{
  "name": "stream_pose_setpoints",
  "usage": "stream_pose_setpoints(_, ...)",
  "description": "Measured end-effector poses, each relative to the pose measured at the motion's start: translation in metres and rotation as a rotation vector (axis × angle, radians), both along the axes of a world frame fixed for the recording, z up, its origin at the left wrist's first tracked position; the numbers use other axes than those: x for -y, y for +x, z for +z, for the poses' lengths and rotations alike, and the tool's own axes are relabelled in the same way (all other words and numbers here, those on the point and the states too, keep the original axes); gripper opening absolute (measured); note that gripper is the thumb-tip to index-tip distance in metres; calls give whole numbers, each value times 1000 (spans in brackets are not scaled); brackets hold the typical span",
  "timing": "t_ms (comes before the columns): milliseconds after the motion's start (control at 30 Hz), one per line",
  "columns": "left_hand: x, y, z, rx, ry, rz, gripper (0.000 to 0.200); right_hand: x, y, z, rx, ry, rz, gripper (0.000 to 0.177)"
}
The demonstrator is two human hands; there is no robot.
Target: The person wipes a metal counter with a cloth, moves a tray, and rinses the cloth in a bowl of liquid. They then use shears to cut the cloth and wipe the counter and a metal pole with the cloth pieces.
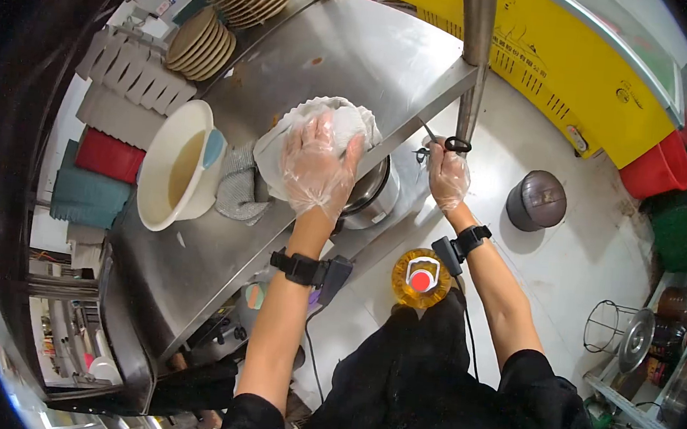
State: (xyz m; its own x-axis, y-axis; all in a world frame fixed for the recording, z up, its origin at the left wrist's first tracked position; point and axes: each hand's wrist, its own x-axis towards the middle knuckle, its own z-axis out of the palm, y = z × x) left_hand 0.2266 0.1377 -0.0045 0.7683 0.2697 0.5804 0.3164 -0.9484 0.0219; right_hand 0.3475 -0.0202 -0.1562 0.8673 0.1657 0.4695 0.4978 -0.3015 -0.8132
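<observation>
My left hand [319,163], in a clear plastic glove, lies with spread fingers over a white cloth-like bundle [357,121] with frilled edges on the steel table [390,55]. Its fingertips press against the top of the bundle. My right hand [448,175], also gloved, is raised off the table's right edge, its fingers closed around black-handled scissors [457,144] whose blade points up and left. Left of the bundle are a crumpled grey cloth [241,188] and a cream basin [155,173] with brownish liquid and a blue patch on its rim.
Stacked plates [201,45] and folded cloths [110,153] line the left side. A steel pot [382,197] sits below the table edge. On the floor are an oil jug [402,278] and a brown stool [537,200]. A metal post [476,30] rises at the table corner.
</observation>
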Motion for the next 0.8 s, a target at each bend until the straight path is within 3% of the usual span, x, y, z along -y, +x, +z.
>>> stream_pose_setpoints(100,0,1,0,0,-14,8,61,-16,5,-6,77,124,7,26)
stream_pose_setpoints(267,-3,3,-5,-11,-19,29,61,-38,7,-13,-5,231,69,18)
stream_pose_setpoints(333,-3,3,-5,22,-23,6,60,-39,5,-24,176,78,98,18)
stream_pose_setpoints(467,-1,3,-4,1,23,29,58,-52,16,-41,-67,324,57,18)
stream_pose_setpoints(600,-5,5,-8,52,28,-16,55,-47,13,-37,144,125,82,19)
stream_pose_setpoints(733,-2,4,-5,49,31,-24,53,-53,21,-40,-56,322,43,16)
stream_pose_setpoints(800,-4,5,-8,43,50,-23,53,-55,19,-39,3,270,38,15)
